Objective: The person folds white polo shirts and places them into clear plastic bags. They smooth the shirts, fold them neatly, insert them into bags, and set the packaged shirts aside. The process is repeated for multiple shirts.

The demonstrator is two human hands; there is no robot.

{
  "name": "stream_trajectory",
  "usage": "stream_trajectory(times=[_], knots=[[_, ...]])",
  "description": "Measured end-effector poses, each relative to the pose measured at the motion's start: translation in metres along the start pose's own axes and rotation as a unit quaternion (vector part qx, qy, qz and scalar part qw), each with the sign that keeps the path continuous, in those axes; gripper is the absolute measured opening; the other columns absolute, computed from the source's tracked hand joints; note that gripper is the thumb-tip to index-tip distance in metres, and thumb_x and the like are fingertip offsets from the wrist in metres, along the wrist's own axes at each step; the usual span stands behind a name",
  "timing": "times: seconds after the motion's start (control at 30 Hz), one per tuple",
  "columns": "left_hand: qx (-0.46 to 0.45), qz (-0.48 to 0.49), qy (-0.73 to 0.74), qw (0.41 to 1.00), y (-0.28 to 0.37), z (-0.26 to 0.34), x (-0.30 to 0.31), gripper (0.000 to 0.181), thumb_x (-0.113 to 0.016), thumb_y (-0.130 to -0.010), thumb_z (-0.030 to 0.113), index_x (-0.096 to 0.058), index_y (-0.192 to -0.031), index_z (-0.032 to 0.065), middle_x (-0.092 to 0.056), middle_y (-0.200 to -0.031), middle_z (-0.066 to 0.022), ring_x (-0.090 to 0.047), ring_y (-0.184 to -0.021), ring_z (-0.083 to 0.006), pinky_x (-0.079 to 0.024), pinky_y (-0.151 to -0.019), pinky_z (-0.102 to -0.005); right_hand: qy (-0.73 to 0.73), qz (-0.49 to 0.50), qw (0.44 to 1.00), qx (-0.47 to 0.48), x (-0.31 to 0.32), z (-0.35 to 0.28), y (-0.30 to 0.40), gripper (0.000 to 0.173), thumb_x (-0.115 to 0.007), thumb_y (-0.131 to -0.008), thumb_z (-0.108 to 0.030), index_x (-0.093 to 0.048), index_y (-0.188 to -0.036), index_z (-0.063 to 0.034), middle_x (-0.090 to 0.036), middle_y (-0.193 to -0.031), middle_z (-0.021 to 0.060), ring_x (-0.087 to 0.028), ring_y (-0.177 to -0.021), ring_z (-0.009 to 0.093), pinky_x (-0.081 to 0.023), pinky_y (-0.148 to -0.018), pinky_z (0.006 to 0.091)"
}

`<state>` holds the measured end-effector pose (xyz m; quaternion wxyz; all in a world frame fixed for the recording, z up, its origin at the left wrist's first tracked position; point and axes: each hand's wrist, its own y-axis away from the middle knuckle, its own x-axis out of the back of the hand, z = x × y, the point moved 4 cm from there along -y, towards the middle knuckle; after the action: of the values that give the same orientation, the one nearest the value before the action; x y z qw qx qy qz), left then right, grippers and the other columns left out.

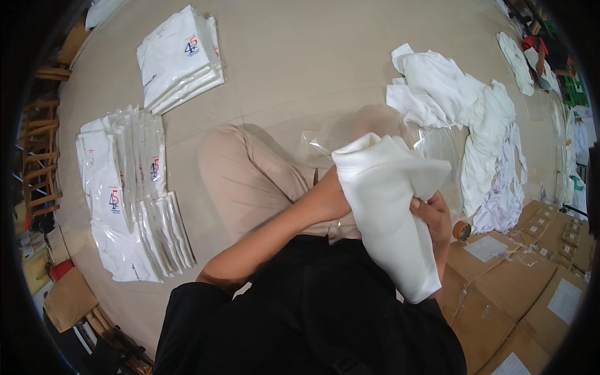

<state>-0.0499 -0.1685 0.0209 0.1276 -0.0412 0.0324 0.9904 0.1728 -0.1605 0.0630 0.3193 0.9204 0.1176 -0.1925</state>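
Observation:
A folded white garment (384,197) is held up over my lap, its thick folded end at the top. My right hand (433,213) grips its right edge, with the thumb on the near face. My left hand (338,194) reaches behind the garment from the left; only the wrist and hand base show, and its fingers are hidden. Beyond the garment lies clear plastic film (436,145), partly over my legs.
White garments in clear bags form a stack (176,56) and rows (117,187) at left. Loose white cloth (450,93) is heaped at right, near a tape roll (461,230) and cardboard boxes (497,295). A chair (70,300) stands lower left; another person (548,51) is upper right.

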Motion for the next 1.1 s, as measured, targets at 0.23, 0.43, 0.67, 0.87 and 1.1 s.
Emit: stream_trajectory(times=[0.23, 0.43, 0.67, 0.87, 1.1], knots=[[-0.044, 0.080, -0.157, 0.983, -0.010, -0.010, 0.018, 0.037, -0.059, -0.107, 0.011, -0.070, -0.140, 0.0018, -0.059, -0.105, -0.0117, -0.060, -0.101, -0.0259, -0.049, -0.094, -0.0353, 0.002, 0.035, 0.999, 0.023, 0.015, -0.001, 0.018, 0.054, -0.066, -0.100, 0.001, -0.058, -0.153, 0.0048, -0.071, -0.140, 0.0162, -0.071, -0.126, 0.024, -0.054, -0.110, 0.0372], [-0.029, 0.088, -0.180, 0.979, -0.028, 0.008, 0.028, 0.039, -0.050, -0.110, 0.010, -0.072, -0.141, 0.0020, -0.052, -0.099, -0.0126, -0.055, -0.094, -0.0279, -0.047, -0.090, -0.0354, 0.049, 0.068, 0.995, 0.048, 0.029, -0.008, 0.018, 0.056, -0.063, -0.099, 0.004, -0.058, -0.155, 0.0022, -0.070, -0.142, 0.0150, -0.070, -0.128, 0.024, -0.054, -0.111, 0.0372], [-0.066, 0.053, -0.293, 0.952, -0.037, 0.028, 0.000, 0.044, -0.057, -0.111, 0.017, -0.063, -0.152, 0.0030, -0.061, -0.129, -0.0216, -0.063, -0.121, -0.0406, -0.052, -0.105, -0.0457, 0.210, 0.049, 0.970, 0.112, 0.027, -0.003, 0.011, 0.060, -0.062, -0.107, -0.001, -0.046, -0.165, 0.0026, -0.064, -0.151, 0.0108, -0.060, -0.138, 0.018, -0.046, -0.116, 0.0326], [-0.124, 0.030, -0.322, 0.938, -0.051, 0.034, -0.024, 0.058, -0.054, -0.113, 0.018, -0.043, -0.167, 0.0054, -0.048, -0.162, -0.0280, -0.048, -0.149, -0.0520, -0.042, -0.124, -0.0554, 0.156, 0.028, 0.986, 0.046, 0.014, 0.010, 0.010, 0.061, -0.062, -0.107, -0.001, -0.046, -0.165, 0.0013, -0.065, -0.151, 0.0098, -0.061, -0.136, 0.017, -0.047, -0.115, 0.0323], [-0.110, 0.020, -0.321, 0.940, -0.047, 0.037, -0.031, 0.059, -0.049, -0.115, 0.022, -0.038, -0.171, 0.0059, -0.037, -0.172, -0.0296, -0.029, -0.161, -0.0576, -0.024, -0.128, -0.0715, 0.087, 0.076, 0.992, 0.048, 0.022, -0.002, 0.003, 0.061, -0.062, -0.106, 0.000, -0.046, -0.166, 0.0009, -0.063, -0.154, 0.0103, -0.060, -0.138, 0.018, -0.047, -0.116, 0.0331]])
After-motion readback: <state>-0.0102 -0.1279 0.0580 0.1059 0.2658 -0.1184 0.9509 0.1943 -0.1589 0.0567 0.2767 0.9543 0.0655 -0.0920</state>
